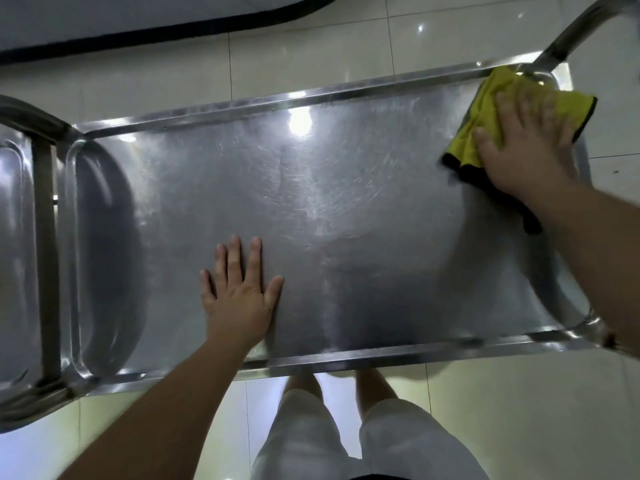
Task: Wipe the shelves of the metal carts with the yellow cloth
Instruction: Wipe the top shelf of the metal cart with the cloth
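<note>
The top shelf (346,209) of a stainless steel cart fills the middle of the view, scratched and shiny, with a raised rim all round. My left hand (239,289) lies flat on the shelf near its front edge, fingers straight and spread. My right hand (523,143) presses the yellow cloth (485,109) flat against the shelf in its far right corner, fingers spread over it. The cloth is yellow with a black edge, and part of it is hidden under my hand. The right hand and cloth are motion-blurred.
A second metal cart (20,237) with a similar shelf abuts the left end. The cart's handle post (581,32) rises at the far right corner. Glossy beige floor tiles (311,57) surround the carts, with a dark-edged mat (138,32) beyond. My legs (346,427) in white shorts stand at the front rim.
</note>
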{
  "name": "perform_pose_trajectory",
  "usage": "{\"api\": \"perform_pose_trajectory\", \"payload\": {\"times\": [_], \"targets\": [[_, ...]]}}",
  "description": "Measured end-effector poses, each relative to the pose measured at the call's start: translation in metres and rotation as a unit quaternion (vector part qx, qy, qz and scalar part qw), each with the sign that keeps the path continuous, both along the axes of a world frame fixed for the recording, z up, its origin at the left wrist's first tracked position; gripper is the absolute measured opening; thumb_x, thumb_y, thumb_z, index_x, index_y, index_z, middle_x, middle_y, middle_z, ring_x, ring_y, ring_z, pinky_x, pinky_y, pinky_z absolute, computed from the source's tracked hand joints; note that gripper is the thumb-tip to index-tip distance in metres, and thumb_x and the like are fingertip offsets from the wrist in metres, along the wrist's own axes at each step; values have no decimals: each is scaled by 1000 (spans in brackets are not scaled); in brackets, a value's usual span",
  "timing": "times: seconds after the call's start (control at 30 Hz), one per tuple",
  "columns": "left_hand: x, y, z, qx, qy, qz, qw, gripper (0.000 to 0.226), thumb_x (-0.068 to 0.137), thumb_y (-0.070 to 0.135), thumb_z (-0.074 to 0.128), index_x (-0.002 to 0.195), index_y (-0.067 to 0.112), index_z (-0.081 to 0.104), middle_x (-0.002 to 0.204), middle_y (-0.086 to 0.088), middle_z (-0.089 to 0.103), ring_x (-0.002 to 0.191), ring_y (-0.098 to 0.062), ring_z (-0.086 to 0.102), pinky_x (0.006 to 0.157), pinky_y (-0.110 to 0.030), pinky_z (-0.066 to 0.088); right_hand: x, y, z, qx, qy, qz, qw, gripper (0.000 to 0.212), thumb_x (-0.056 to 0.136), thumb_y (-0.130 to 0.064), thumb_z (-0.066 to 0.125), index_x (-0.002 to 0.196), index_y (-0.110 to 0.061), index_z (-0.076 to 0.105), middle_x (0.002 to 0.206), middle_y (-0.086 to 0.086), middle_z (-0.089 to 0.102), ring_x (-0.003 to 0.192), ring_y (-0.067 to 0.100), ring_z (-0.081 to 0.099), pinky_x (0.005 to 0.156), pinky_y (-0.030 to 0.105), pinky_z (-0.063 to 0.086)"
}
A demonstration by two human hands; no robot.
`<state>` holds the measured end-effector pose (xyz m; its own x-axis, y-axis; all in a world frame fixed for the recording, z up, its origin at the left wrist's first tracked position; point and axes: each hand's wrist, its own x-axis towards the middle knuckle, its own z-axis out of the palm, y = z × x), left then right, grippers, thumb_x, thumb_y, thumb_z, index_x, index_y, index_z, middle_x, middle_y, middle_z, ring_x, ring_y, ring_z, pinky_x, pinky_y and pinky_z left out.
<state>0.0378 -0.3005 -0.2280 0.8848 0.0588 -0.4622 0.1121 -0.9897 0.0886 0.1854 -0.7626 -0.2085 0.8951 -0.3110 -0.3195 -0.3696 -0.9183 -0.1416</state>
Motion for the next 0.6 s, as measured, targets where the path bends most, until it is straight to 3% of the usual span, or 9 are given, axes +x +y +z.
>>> {"api": "perform_pose_trajectory", "payload": {"times": [0.27,0.4,0.5,0.6], "targets": [[-1,2,-3,5,-14,3,1000,74,98,71,16,162,44,-10,173,5,-17,159,-20,-18,126,-55,-5,-176,31,-1,-5,25,37,999,78,97,-70,20,166,-36,4,175,-1,-1,160,29,-6,126,60,3],[-1,0,-1,5,-16,5,1000,75,98,71,17,163,42,-8,173,4,-14,159,-20,-16,126,-55,-5,-259,73,-2,-29,9,127,991,85,93,-69,35,165,-25,21,174,4,10,160,35,5,124,63,13],[-1,0,-1,8,-13,10,1000,74,100,68,22,163,42,-7,174,4,-14,159,-20,-16,126,-55,-5,-280,89,-2,-27,-2,191,981,90,91,-75,41,164,-25,23,173,3,14,160,34,6,125,63,14],[0,0,0,0,-15,13,1000,74,101,68,24,163,43,-6,174,4,-14,159,-19,-16,126,-55,-5,-273,71,-5,-19,0,252,968,81,97,-76,29,164,-30,23,173,-1,16,160,29,6,125,62,16]]}}
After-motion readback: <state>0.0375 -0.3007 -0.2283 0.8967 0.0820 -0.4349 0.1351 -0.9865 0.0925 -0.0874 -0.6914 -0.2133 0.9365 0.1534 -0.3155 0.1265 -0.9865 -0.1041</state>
